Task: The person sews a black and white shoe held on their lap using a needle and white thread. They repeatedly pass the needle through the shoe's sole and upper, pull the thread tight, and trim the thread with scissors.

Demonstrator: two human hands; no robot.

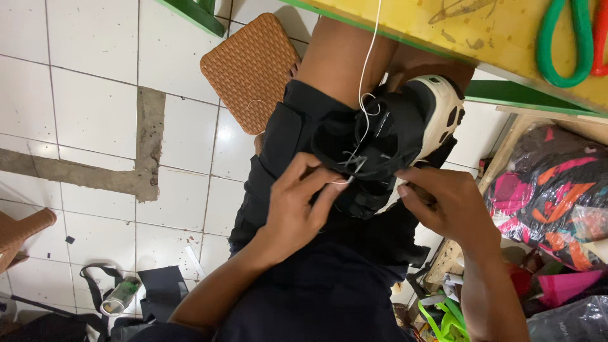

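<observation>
A black shoe (386,136) with a cream-white sole (443,111) rests on my lap, over black shorts. My left hand (297,202) pinches the shoe's black upper near a small metal needle or stitch point (356,163). My right hand (446,202) grips the shoe's near side from the right. A white thread (369,57) runs up from the stitching area toward the top of the view.
A yellow table (443,31) with green edging is above, with green and red loops (563,44) on it. A brown woven mat (250,69) lies on the white tiled floor. Colourful bags (557,190) sit at right. A can and black straps (120,294) lie lower left.
</observation>
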